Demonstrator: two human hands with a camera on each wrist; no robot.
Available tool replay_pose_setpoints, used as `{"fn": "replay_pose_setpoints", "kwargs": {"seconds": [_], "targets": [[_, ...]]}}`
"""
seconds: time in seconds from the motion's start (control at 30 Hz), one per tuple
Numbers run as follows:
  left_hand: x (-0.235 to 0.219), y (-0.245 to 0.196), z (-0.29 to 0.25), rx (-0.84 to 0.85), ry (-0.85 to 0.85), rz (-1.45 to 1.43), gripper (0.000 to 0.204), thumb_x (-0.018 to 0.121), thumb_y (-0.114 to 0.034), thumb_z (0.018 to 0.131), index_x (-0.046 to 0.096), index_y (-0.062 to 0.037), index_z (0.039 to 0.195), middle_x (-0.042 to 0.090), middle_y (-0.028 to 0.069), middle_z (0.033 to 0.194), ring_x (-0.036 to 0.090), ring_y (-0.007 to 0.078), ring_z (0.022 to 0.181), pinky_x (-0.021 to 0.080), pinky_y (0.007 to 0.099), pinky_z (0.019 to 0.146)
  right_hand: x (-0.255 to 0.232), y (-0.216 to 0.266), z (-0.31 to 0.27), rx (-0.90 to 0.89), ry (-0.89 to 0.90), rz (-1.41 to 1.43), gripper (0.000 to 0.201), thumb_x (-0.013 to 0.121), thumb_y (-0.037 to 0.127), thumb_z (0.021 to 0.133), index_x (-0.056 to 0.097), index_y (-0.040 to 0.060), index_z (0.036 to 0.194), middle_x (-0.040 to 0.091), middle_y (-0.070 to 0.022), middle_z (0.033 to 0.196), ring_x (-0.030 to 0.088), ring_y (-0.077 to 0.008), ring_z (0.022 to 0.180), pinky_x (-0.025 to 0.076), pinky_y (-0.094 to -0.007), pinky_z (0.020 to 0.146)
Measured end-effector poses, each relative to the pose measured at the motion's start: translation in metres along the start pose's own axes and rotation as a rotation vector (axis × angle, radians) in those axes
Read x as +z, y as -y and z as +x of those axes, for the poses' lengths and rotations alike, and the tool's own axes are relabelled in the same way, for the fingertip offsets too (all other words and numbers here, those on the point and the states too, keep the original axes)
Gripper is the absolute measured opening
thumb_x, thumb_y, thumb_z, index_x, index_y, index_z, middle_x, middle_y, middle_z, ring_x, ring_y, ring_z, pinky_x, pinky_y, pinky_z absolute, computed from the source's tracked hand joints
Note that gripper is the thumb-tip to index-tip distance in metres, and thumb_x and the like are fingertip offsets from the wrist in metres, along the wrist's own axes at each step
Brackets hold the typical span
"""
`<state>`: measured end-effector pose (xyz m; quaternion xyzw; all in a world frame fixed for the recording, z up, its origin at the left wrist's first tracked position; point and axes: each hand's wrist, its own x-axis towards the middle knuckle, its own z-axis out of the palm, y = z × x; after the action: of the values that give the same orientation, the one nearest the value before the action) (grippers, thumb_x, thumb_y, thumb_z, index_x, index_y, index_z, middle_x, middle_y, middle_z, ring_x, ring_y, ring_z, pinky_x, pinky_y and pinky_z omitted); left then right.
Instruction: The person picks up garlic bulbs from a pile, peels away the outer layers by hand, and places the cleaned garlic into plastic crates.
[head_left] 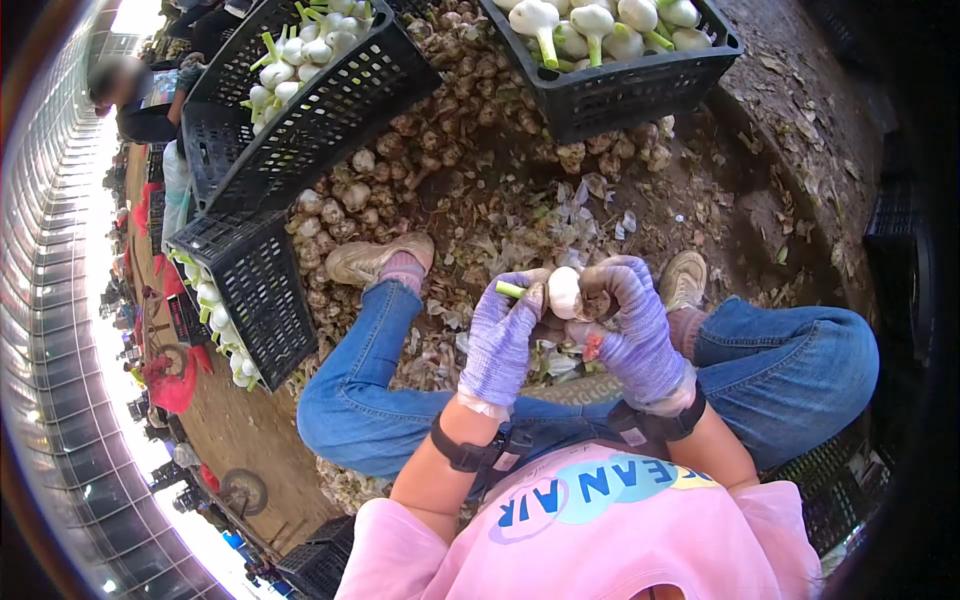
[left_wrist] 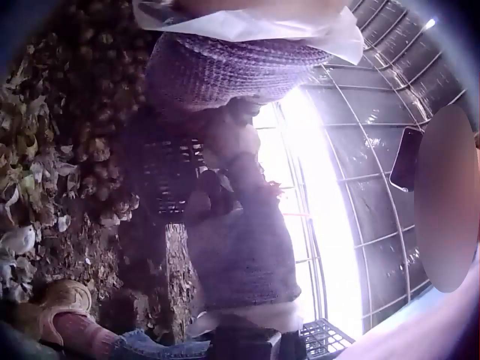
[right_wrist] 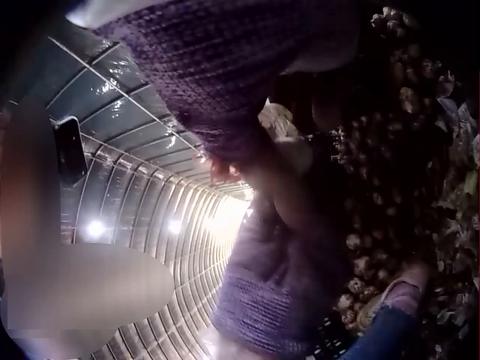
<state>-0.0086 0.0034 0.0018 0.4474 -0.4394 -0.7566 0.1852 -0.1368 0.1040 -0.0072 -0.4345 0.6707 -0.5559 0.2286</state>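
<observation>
Between the two hands, over the lap, is a white garlic bulb [head_left: 565, 289] with a short cut green stem [head_left: 510, 290] pointing left. My left hand [head_left: 503, 340], in a purple knit glove with soiled fingertips, grips the bulb on its stem side. Fingers of my right hand [head_left: 640, 330], gloved alike, curl at the opposite side, where brown outer skin [head_left: 597, 305] shows against the bulb. The right wrist view shows the pale bulb [right_wrist: 289, 135] partly hidden between the gloves. In the left wrist view the bulb [left_wrist: 234, 141] is dim and mostly covered by fingers.
Black crates of trimmed white garlic stand at the upper right [head_left: 640, 95], upper left [head_left: 330, 110] and left [head_left: 255, 300]. Unpeeled bulbs [head_left: 350, 195] lie heaped on the ground beyond the feet. Loose peelings [head_left: 570, 220] cover the soil between the shoes. Another person [head_left: 150, 105] is at the far left.
</observation>
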Motion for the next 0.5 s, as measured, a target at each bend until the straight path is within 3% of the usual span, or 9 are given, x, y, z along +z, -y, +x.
{"fn": "replay_pose_setpoints", "kwargs": {"seconds": [0.07, 0.1, 0.13, 0.2, 0.27, 0.33, 0.37, 0.4, 0.5], "targets": [[-0.005, -0.002, 0.003, -0.024, 0.027, -0.042, 0.031, 0.055, -0.026, 0.09, 0.053, 0.0, 0.108, 0.063, 0.0094, 0.092, 0.062, 0.0149, 0.072, 0.051, 0.0239, 0.056, -0.001, -0.005, -0.002, 0.286, 0.163, 0.347, 0.032, 0.066, 0.011, 0.078, 0.053, 0.0034, 0.105, 0.054, -0.0062, 0.09, 0.054, -0.0172, 0.086, 0.044, -0.0279, 0.076], [-0.007, -0.003, 0.005, -0.057, 0.059, -0.05, 0.031, 0.056, -0.025, 0.09, 0.053, -0.0002, 0.108, 0.063, 0.0094, 0.091, 0.062, 0.0148, 0.073, 0.051, 0.024, 0.056, 0.003, -0.001, -0.005, 0.526, 0.078, 0.717, 0.024, 0.063, 0.014, 0.083, 0.053, 0.0035, 0.102, 0.056, -0.0036, 0.086, 0.055, -0.0139, 0.081, 0.044, -0.0274, 0.076], [-0.009, -0.003, 0.007, -0.092, 0.092, -0.06, 0.031, 0.056, -0.025, 0.09, 0.054, -0.0003, 0.108, 0.063, 0.0093, 0.091, 0.062, 0.0147, 0.074, 0.051, 0.0241, 0.057, 0.004, -0.006, -0.005, 0.53, 0.078, 0.715, 0.024, 0.063, 0.014, 0.083, 0.053, 0.0035, 0.102, 0.056, -0.0036, 0.086, 0.055, -0.0139, 0.081, 0.044, -0.0274, 0.076], [-0.009, 0.004, 0.013, -0.09, 0.071, -0.1, 0.03, 0.056, -0.024, 0.089, 0.054, -0.0007, 0.108, 0.063, 0.0091, 0.091, 0.062, 0.0143, 0.073, 0.05, 0.0238, 0.057, 0.008, -0.021, -0.005, 0.823, -0.014, 1.078, 0.023, 0.062, 0.017, 0.086, 0.053, 0.004, 0.102, 0.057, -0.0027, 0.089, 0.054, -0.011, 0.084, 0.045, -0.0278, 0.077], [-0.008, 0.011, 0.02, -0.085, 0.049, -0.14, 0.029, 0.057, -0.023, 0.089, 0.053, -0.0011, 0.108, 0.063, 0.009, 0.09, 0.062, 0.0139, 0.073, 0.05, 0.0235, 0.057, 0.009, -0.012, 0.0, 0.828, 0.001, 1.038, 0.028, 0.065, 0.018, 0.084, 0.053, 0.003, 0.103, 0.057, -0.0036, 0.091, 0.054, -0.0115, 0.087, 0.046, -0.0288, 0.079], [-0.006, 0.013, 0.025, -0.036, -0.018, -0.044, 0.026, 0.056, -0.022, 0.09, 0.055, -0.0022, 0.106, 0.062, 0.0075, 0.087, 0.061, 0.0126, 0.07, 0.049, 0.023, 0.056, 0.018, -0.006, -0.001, 0.582, -0.061, 0.874, 0.033, 0.069, 0.018, 0.08, 0.052, 0.0026, 0.105, 0.057, -0.0044, 0.095, 0.054, -0.0122, 0.089, 0.046, -0.0288, 0.08], [-0.006, 0.009, 0.025, -0.095, 0.004, 0.033, 0.025, 0.056, -0.022, 0.09, 0.055, -0.0026, 0.105, 0.062, 0.0066, 0.085, 0.06, 0.0118, 0.068, 0.049, 0.0229, 0.056, 0.019, -0.015, -0.002, 0.545, -0.019, 0.749, 0.035, 0.07, 0.014, 0.078, 0.052, 0.0019, 0.106, 0.056, -0.0049, 0.098, 0.054, -0.0128, 0.089, 0.045, -0.0284, 0.081], [-0.005, 0.001, 0.026, -0.151, 0.025, 0.111, 0.024, 0.056, -0.023, 0.09, 0.056, -0.0029, 0.104, 0.062, 0.0057, 0.083, 0.059, 0.0109, 0.067, 0.049, 0.0228, 0.056, 0.011, -0.012, 0.002, 0.725, 0.078, 0.749, 0.032, 0.067, 0.013, 0.079, 0.053, 0.0013, 0.105, 0.057, -0.0044, 0.097, 0.053, -0.0115, 0.088, 0.044, -0.0269, 0.079], [-0.014, 0.007, 0.04, -0.108, 0.066, 0.166, 0.024, 0.056, -0.025, 0.09, 0.057, -0.0044, 0.102, 0.061, 0.0034, 0.083, 0.058, 0.0094, 0.067, 0.048, 0.022, 0.057, 0.011, -0.03, 0.003, 0.744, 0.116, 0.782, 0.027, 0.063, 0.013, 0.081, 0.053, 0.0012, 0.103, 0.057, -0.0044, 0.093, 0.054, -0.0115, 0.08, 0.046, -0.0261, 0.073]]}}
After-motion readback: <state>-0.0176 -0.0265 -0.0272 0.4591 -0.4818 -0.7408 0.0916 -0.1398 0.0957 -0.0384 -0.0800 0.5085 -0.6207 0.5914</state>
